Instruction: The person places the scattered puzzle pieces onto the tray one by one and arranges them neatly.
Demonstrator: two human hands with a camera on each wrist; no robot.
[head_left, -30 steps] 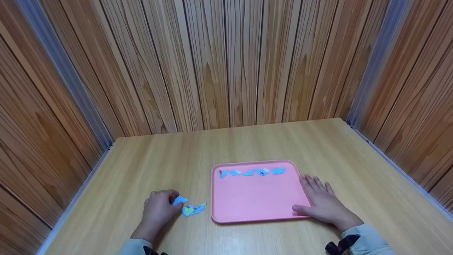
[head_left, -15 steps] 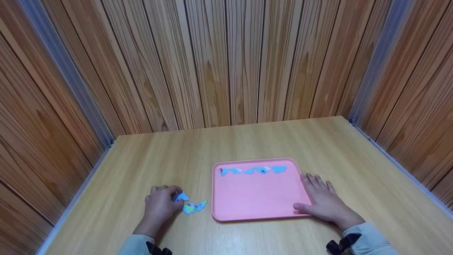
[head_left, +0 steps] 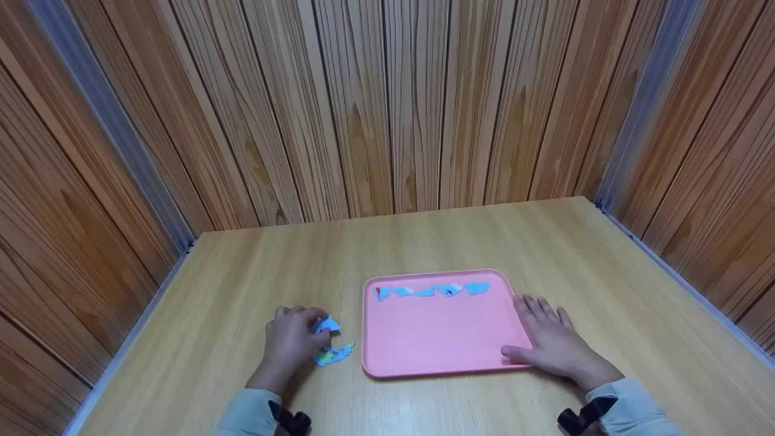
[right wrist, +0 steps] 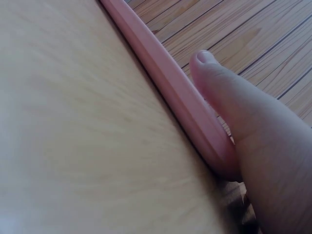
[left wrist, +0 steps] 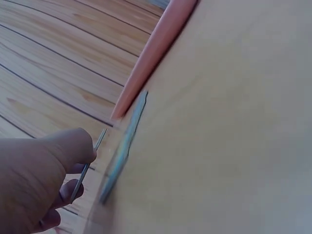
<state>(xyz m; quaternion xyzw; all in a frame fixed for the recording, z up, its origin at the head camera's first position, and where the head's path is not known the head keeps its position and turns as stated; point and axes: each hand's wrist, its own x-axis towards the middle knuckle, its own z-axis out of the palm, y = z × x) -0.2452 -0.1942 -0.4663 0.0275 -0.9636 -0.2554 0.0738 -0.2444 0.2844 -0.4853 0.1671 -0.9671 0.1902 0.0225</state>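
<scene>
My left hand (head_left: 289,340) pinches a flat blue piece (head_left: 327,325) with an irregular outline between thumb and fingers. In the left wrist view the held piece (left wrist: 101,138) appears edge-on, thin and raised off the table. Just below it a second piece (head_left: 335,355), blue with green and purple patches, lies on the table left of the pink tray (head_left: 436,351). Several small blue pieces (head_left: 425,291) form a row along the tray's far side, some with white or red marks. My right hand (head_left: 554,348) rests at the tray's right edge, fingers extended and thumb over the rim (right wrist: 168,78).
The light wooden table (head_left: 290,266) extends around the tray. A wood-plank wall (head_left: 387,109) stands behind it, with more plank walls on both sides. Dark wrist mounts (head_left: 586,414) sit at both sleeves.
My left hand has lifted the blue piece and moved it rightward and away from me, above the patterned piece. The right hand and the tray stay in place.
</scene>
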